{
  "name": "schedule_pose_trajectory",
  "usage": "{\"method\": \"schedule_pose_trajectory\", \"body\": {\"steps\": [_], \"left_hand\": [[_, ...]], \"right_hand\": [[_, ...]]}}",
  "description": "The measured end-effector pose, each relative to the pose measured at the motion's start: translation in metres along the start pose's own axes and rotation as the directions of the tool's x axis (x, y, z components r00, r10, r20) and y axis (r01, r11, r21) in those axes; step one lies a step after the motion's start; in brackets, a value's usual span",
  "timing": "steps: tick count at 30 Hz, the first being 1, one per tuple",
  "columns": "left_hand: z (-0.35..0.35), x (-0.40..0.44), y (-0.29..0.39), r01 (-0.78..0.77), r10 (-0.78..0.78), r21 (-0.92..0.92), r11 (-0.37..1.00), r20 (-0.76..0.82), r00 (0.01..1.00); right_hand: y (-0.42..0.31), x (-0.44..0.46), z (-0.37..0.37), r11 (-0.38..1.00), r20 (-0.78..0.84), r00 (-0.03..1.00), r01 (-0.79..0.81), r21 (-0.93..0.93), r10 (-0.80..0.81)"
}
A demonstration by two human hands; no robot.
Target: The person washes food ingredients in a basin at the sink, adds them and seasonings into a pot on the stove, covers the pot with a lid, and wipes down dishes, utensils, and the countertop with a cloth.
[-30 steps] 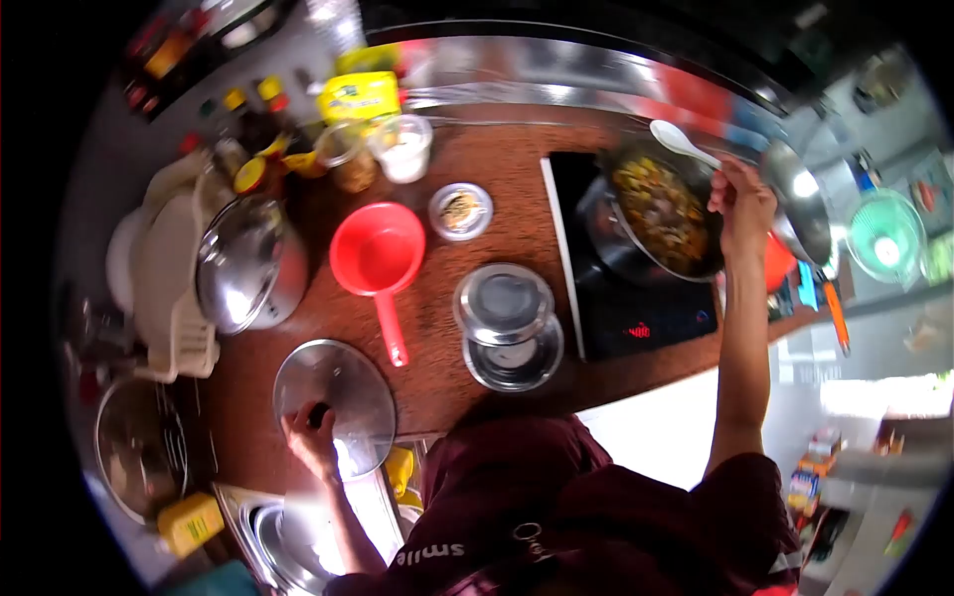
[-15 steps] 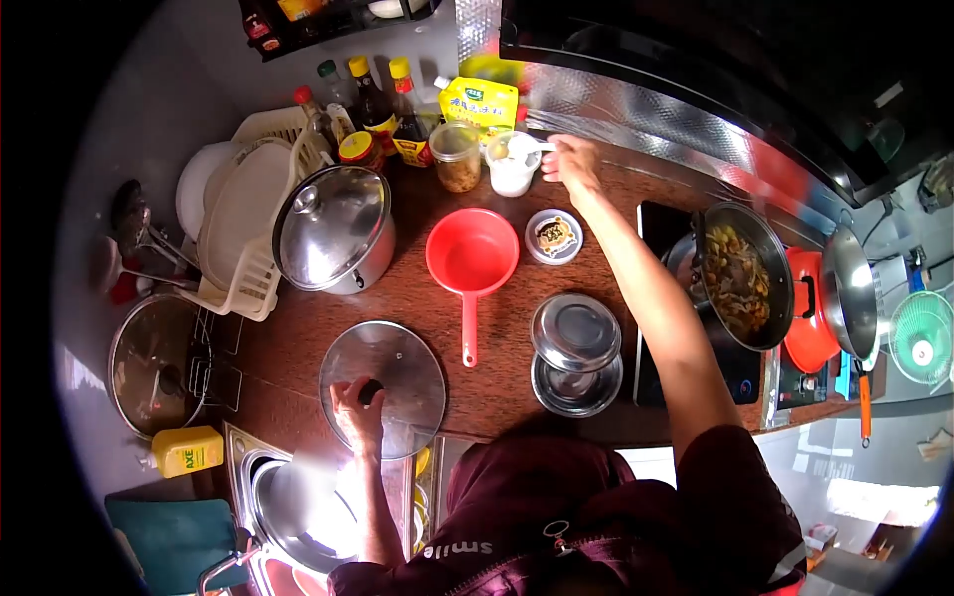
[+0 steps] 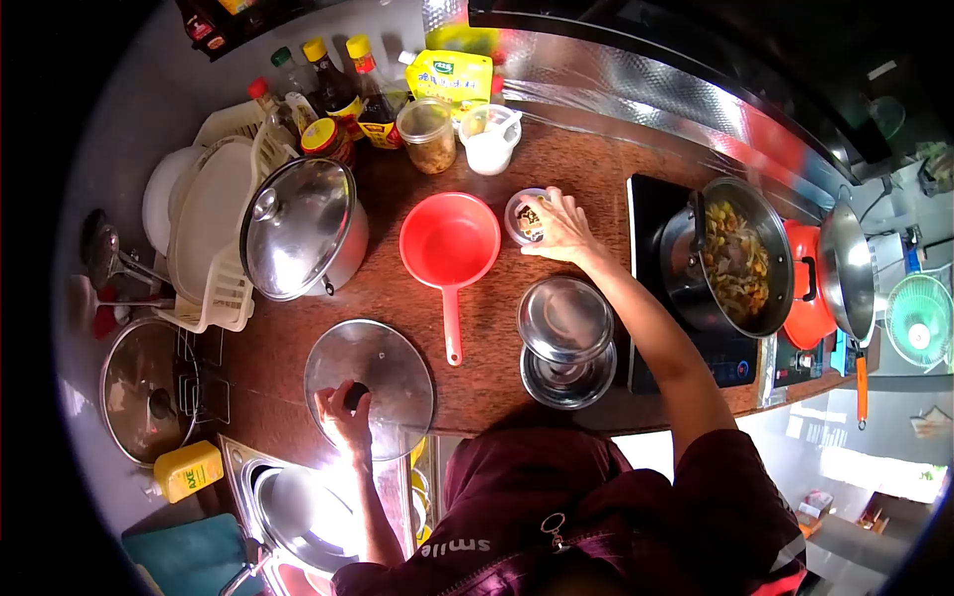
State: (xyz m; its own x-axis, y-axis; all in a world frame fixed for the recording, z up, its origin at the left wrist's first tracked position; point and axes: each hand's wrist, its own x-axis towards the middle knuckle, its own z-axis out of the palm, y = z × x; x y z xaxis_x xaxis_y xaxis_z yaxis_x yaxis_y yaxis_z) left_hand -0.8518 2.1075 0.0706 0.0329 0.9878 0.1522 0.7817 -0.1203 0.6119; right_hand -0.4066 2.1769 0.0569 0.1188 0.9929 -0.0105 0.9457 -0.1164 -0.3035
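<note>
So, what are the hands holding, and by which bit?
The left hand holds the glass lid by its black knob. The right hand touches the edge of the small round lid; whether it grips can't be told.

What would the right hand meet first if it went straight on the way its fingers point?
The right hand would meet the small round lid, which its fingers seem to touch. Past that, the red scoop looks next in line, though one view leaves heights unclear.
</note>
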Motion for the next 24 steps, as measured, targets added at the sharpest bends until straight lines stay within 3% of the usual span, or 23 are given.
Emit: {"method": "schedule_pose_trajectory", "body": {"steps": [4, 7, 9, 11, 13, 16, 19, 20, 23, 24], "left_hand": [[-0.004, 0.001, 0.012, 0.089, -0.089, 0.002, 0.996, 0.031, 0.996], [-0.004, 0.002, 0.012, 0.078, -0.078, -0.018, 0.997, 0.024, 0.997], [-0.003, 0.003, 0.014, 0.080, -0.080, -0.033, 0.996, 0.019, 0.997], [-0.004, 0.004, 0.015, 0.107, -0.105, -0.043, 0.993, 0.029, 0.994], [-0.003, 0.004, 0.015, 0.165, -0.162, -0.054, 0.985, 0.052, 0.985], [-0.001, 0.003, 0.014, 0.149, -0.148, -0.090, 0.985, 0.022, 0.989], [-0.001, 0.003, 0.011, 0.107, -0.107, -0.057, 0.993, 0.017, 0.994], [-0.001, 0.004, 0.012, 0.120, -0.119, -0.054, 0.991, 0.025, 0.993], [-0.003, 0.005, 0.016, 0.129, -0.128, -0.042, 0.991, 0.040, 0.991], [-0.003, 0.005, 0.016, 0.112, -0.110, -0.040, 0.993, 0.035, 0.993]], "right_hand": [[-0.008, 0.005, -0.017, 0.988, -0.133, 0.983, -0.118, 0.096, 0.130], [-0.016, 0.029, -0.042, 0.970, -0.425, 0.900, 0.007, 0.243, 0.100], [-0.024, 0.055, -0.057, 0.982, -0.549, 0.834, 0.056, 0.182, 0.054], [-0.027, 0.083, -0.063, 0.975, -0.476, 0.875, 0.025, 0.219, 0.085], [-0.044, 0.102, -0.075, 0.970, -0.353, 0.917, -0.112, 0.217, 0.185], [-0.053, 0.128, -0.064, 0.970, -0.326, 0.913, -0.227, 0.093, 0.245], [-0.061, 0.129, -0.054, 0.985, -0.314, 0.933, -0.165, 0.055, 0.174], [-0.063, 0.129, -0.054, 0.983, -0.219, 0.958, -0.179, 0.045, 0.184], [-0.067, 0.122, -0.046, 0.984, -0.268, 0.956, -0.148, -0.099, 0.117], [-0.067, 0.122, -0.047, 0.984, -0.233, 0.962, -0.165, -0.071, 0.144]]}}
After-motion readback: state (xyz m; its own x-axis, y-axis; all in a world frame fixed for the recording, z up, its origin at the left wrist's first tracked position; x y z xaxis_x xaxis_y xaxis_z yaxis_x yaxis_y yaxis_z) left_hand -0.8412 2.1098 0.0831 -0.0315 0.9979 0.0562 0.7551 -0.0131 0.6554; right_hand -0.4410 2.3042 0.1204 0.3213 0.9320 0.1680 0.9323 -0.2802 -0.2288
